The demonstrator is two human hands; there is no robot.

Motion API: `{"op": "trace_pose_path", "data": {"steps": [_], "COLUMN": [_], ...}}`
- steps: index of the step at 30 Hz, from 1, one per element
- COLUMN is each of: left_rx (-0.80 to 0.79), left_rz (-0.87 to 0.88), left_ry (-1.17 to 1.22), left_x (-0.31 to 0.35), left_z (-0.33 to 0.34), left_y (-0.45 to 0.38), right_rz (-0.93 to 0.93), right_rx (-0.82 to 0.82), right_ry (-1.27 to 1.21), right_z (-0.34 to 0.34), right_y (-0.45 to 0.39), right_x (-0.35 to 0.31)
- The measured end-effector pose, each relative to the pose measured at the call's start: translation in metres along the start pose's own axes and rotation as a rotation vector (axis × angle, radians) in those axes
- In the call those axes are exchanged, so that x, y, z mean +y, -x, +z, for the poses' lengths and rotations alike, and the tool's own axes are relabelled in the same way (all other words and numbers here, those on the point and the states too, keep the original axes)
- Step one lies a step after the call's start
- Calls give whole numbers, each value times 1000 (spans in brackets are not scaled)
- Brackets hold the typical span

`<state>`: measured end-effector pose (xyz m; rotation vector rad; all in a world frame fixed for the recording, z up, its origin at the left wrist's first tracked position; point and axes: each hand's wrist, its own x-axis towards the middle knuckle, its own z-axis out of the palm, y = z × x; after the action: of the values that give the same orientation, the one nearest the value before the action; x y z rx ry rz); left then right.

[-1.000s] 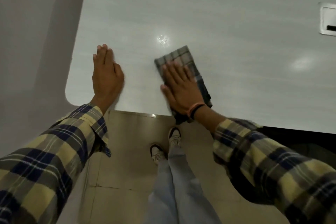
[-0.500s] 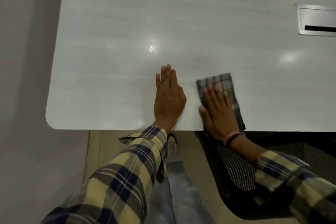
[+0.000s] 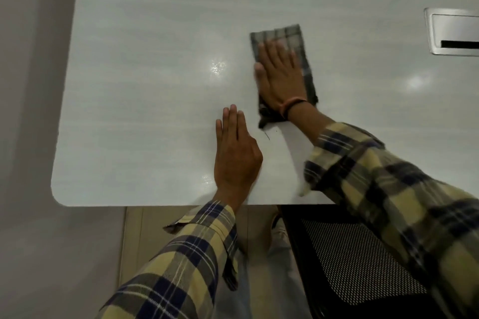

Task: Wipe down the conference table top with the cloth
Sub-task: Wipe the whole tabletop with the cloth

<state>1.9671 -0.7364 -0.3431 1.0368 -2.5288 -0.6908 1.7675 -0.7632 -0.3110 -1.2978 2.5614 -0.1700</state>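
Head view: cloth [image 3: 290,36] mid-table [image 3: 155,85], inside edges.

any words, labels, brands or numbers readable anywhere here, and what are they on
None: no readable text shows in the head view.
Cloth: plaid pattern only, no label.
Metal cable hatch in the table top: plain, only a dark slot.
Small dark mark on the table near the left hand: a scratch or thread, not lettering.
Wristband on the right hand: unmarked.

One head-worn wide-angle view looks steeply down, close over the table top [image 3: 155,85] and its near edge.
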Motion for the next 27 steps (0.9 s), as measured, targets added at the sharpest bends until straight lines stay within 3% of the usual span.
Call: {"op": "trace_pose_path", "data": {"steps": [4,9,12,14,16,18,21,23,27], "left_rx": [16,51,46,52,68,72,54,35,27], "left_rz": [-22,-7,-14,-19,-5,5,-10,-23,-38], "left_ry": [16,-44,-56,-67,-68,-65,-62,-72,-65], "left_x": [0,-3,-2,-2,-4,-6,-5,-3,-1], "left_z": [-2,1,3,5,6,6,3,1,0], "left_y": [0,2,1,0,-1,1,0,-1,-1], "right_rz": [-311,-509,-381,-145,87,123,-176,-400,-665], "right_rx": [-67,-65,-19,1,26,22,18,0,-120], "right_ry": [66,78,60,44,34,29,49,73,106], "right_z": [7,14,1,-13,-23,-19,-1,15,19], "right_y": [0,108,136,107,64,32,31,75,196], "right_x": [-27,59,138,168,161,128,64,45,102]}}
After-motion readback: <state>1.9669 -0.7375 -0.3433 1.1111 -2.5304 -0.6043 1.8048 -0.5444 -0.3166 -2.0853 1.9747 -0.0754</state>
